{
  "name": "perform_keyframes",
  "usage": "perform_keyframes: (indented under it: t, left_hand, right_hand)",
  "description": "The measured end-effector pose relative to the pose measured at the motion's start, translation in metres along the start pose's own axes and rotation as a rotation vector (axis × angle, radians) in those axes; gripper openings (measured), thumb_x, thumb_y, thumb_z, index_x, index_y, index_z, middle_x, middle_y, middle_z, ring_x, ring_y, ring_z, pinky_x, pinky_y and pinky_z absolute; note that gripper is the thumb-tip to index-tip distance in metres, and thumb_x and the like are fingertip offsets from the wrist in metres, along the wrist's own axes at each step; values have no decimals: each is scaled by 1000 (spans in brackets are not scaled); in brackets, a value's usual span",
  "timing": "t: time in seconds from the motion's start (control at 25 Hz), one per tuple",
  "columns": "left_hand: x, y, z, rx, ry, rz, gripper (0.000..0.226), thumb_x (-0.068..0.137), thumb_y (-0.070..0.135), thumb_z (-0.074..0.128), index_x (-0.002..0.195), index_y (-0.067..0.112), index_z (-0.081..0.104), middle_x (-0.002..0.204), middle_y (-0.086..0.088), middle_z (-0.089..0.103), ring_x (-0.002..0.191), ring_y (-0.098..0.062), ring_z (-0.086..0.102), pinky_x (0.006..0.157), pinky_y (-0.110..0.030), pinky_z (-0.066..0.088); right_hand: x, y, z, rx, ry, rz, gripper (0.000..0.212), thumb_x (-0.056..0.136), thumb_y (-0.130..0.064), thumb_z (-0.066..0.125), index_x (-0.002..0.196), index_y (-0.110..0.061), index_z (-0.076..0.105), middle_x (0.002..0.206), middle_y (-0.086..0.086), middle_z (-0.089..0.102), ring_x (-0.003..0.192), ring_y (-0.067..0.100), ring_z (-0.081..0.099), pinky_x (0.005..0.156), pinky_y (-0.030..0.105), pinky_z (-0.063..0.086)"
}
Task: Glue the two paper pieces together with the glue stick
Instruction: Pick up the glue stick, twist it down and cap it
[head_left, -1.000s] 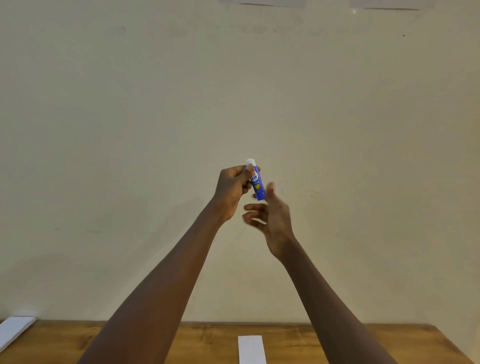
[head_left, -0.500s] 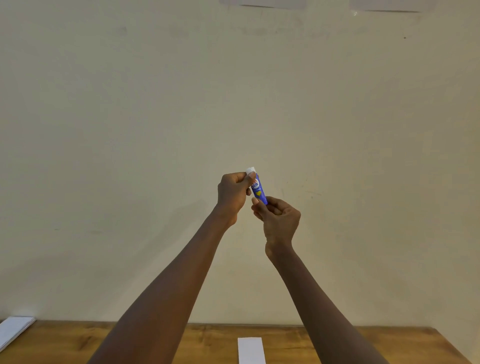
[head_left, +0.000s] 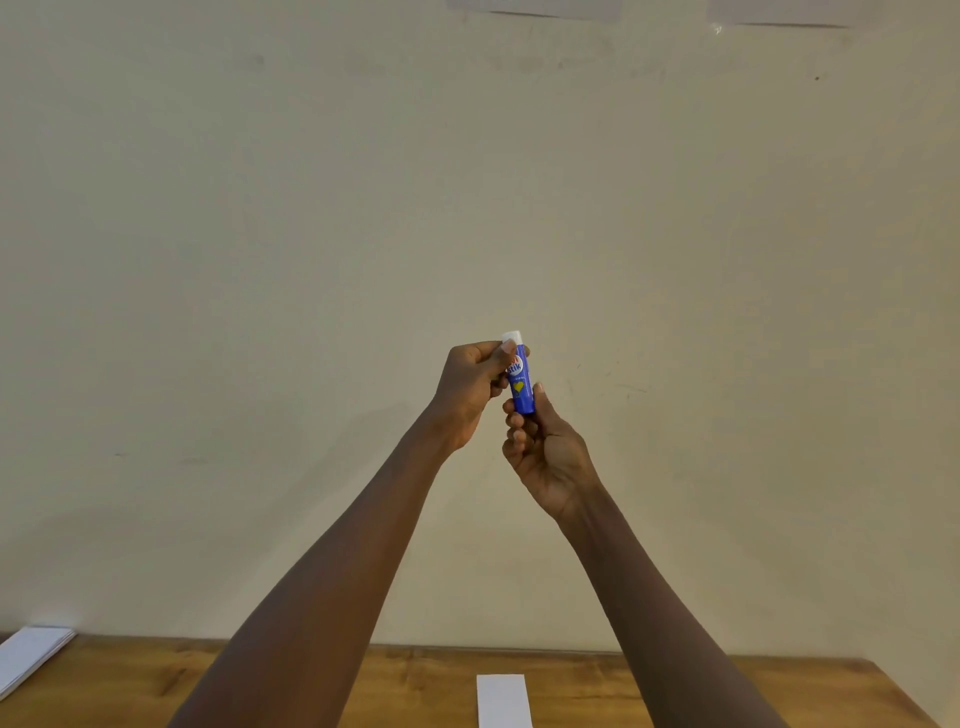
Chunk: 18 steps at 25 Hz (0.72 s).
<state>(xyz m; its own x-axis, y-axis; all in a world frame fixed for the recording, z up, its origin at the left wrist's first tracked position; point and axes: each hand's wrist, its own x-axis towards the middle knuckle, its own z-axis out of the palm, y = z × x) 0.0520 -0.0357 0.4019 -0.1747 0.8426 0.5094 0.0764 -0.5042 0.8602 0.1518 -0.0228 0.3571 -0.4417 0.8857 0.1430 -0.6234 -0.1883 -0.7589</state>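
A blue glue stick (head_left: 521, 387) with a white cap at its top is held upright in the air in front of the wall. My left hand (head_left: 470, 389) grips its upper part, thumb near the cap. My right hand (head_left: 545, 452) holds its lower end between thumb and curled fingers. A white paper strip (head_left: 503, 699) lies on the wooden table (head_left: 597, 686) below, cut off by the bottom edge of the view.
A stack of white paper (head_left: 28, 657) lies at the table's far left edge. A plain cream wall (head_left: 727, 260) fills most of the view behind my hands.
My right hand came up from an open pose beside the glue stick and closed round its lower end. Both hands and the stick drifted slightly lower.
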Motion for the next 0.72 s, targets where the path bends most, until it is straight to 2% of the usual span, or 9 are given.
perform_keyframes:
  t: [0.16, 0.24, 0.32, 0.44, 0.56, 0.72]
  left_hand:
    - [2, 0, -2, 82, 34, 33, 28, 92, 20, 45, 101, -1, 62, 80, -2, 59, 62, -11, 39, 51, -9, 39]
    - [2, -2, -2, 73, 56, 28, 29, 92, 19, 46, 103, -3, 62, 73, 2, 57, 59, -11, 39, 50, -8, 39]
    - [2, -6, -2, 81, 78, 14, 31, 92, 20, 46, 104, -4, 61, 69, 2, 55, 58, -11, 38, 50, -10, 39]
    - [1, -11, -2, 93, 84, -14, 30, 92, 23, 45, 102, 0, 62, 68, 0, 53, 60, -10, 39, 57, -17, 39]
    - [-1, -10, -4, 5, 13, -71, 26, 93, 25, 43, 102, 8, 60, 74, 1, 53, 64, -9, 41, 61, -17, 39]
    - [2, -3, -4, -159, 10, -152, 36, 97, 24, 31, 129, 11, 41, 86, -1, 50, 86, -16, 51, 86, -28, 40]
  right_hand:
    - [1, 8, 5, 35, 62, -148, 27, 88, -26, 51, 84, -3, 64, 56, 3, 71, 52, 11, 67, 51, 17, 55]
    - [2, 10, 6, 24, 139, -234, 17, 83, -14, 59, 88, 0, 65, 63, 8, 71, 56, 14, 69, 55, 19, 57]
    - [2, 12, 8, -39, 238, -303, 18, 77, -4, 64, 94, 5, 63, 72, 12, 67, 54, 13, 68, 56, 19, 58]
    - [1, 11, 8, -205, 315, -331, 16, 74, -2, 67, 89, 4, 64, 79, 16, 65, 51, 12, 66, 54, 18, 56]
    - [-2, 3, 8, -178, 310, -292, 2, 76, -1, 66, 77, 0, 64, 73, 15, 64, 50, 13, 66, 52, 18, 56]
    - [-5, 0, 3, -96, 299, -257, 4, 78, -4, 63, 75, -7, 63, 69, 12, 67, 53, 15, 68, 53, 20, 58]
